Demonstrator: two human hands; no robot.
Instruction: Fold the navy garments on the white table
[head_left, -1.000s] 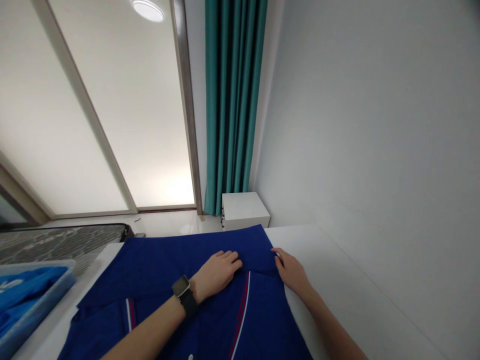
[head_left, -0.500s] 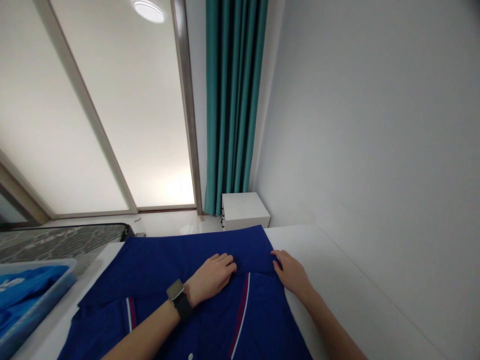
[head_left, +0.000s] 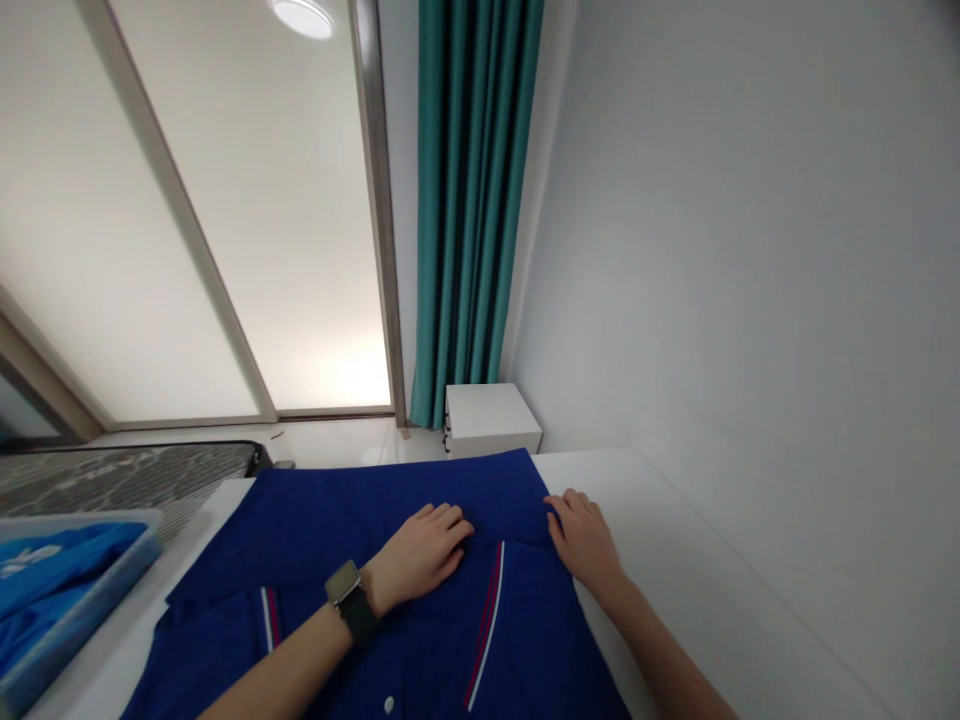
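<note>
A dark blue shirt (head_left: 337,520) with red and white stripes lies spread on a white table (head_left: 675,560). My left hand (head_left: 420,548), with a dark watch on its wrist, lies flat on the middle of the shirt, fingers stretched forward. At the shirt's right edge my right hand (head_left: 583,540) rests palm down, its fingers partly on the cloth and partly on the table. Neither hand grips anything.
A clear plastic bin (head_left: 67,590) with light blue clothes stands at the left. Behind the table are a small white cabinet (head_left: 491,418), a teal curtain (head_left: 465,200), a frosted sliding door and a grey patterned mattress (head_left: 112,480). A white wall runs along the right.
Both hands have slid a little across the shirt; the left hand drew back toward me and the right hand flattened at the edge. The view shifted slightly.
</note>
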